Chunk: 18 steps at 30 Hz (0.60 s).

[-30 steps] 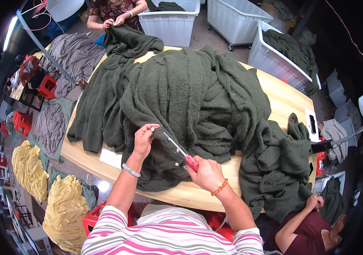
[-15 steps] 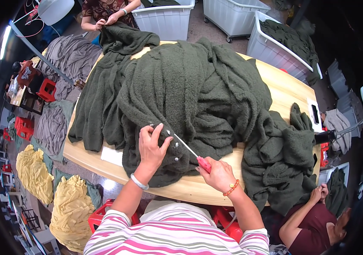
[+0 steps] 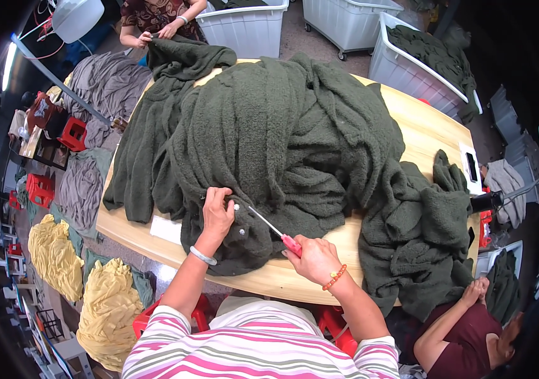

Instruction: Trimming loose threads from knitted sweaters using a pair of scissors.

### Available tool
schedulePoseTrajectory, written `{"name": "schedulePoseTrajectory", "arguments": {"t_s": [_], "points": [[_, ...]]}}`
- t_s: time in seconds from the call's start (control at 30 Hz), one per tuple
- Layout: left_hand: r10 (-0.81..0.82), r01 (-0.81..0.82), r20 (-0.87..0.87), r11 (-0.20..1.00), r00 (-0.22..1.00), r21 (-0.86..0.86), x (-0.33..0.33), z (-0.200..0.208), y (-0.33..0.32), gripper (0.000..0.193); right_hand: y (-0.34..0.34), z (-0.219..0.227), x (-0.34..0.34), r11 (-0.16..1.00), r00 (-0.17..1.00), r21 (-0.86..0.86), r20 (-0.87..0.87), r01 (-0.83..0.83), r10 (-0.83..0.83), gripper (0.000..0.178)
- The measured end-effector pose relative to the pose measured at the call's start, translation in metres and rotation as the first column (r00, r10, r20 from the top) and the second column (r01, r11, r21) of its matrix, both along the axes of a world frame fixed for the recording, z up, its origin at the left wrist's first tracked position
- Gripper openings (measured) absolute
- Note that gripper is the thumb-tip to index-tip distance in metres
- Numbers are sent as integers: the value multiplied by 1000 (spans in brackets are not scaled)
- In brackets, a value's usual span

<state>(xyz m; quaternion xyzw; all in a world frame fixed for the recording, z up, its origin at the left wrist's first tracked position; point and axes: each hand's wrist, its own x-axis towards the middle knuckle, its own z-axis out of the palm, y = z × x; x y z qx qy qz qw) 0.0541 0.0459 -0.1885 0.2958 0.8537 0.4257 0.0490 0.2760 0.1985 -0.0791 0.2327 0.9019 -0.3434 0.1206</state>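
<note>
A large heap of dark green fleecy knit fabric (image 3: 263,120) covers much of the wooden table (image 3: 181,249). At its near edge, my left hand (image 3: 217,215) pinches a fold of the fabric, thumb and fingers curled in. Just right of those fingers, small shiny button-like pieces (image 3: 236,207) show on the cloth. My right hand (image 3: 315,260) is closed round the pink handle of a tool with a long thin metal shaft (image 3: 266,221). The shaft points up and left over the fabric, its tip a short way right of the shiny pieces. Whether the tip touches the cloth is hard to tell.
Across the table, a co-worker's hands (image 3: 170,29) hold the fabric's far left end; another person (image 3: 459,338) handles its near right end. White wheeled bins (image 3: 244,31) stand behind the table. Yellow cloth piles (image 3: 108,316) lie on the floor at left. A lamp arm (image 3: 522,188) reaches in at right.
Both my hands have shifted slightly left, the tool along with them. My left fingers have drawn closer together on the fabric, and fewer shiny pieces show. The far co-worker's hands have moved apart.
</note>
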Motion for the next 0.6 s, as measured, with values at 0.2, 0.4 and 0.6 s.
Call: {"name": "schedulePoseTrajectory", "arguments": {"t_s": [0.2,0.4,0.6], "points": [[158,-92,-408,980,899,176,7,-17,1,35,-12,-8,-6,999,1000,24,-7,-21,21,29],[66,-86,74,947,995,310,14,-12,-1,34,-17,-11,-10,997,997,53,-58,-54,57,29],[-221,-115,434,772,873,625,25,11,-8,33,-13,0,2,998,997,34,-39,-61,62,28]]}}
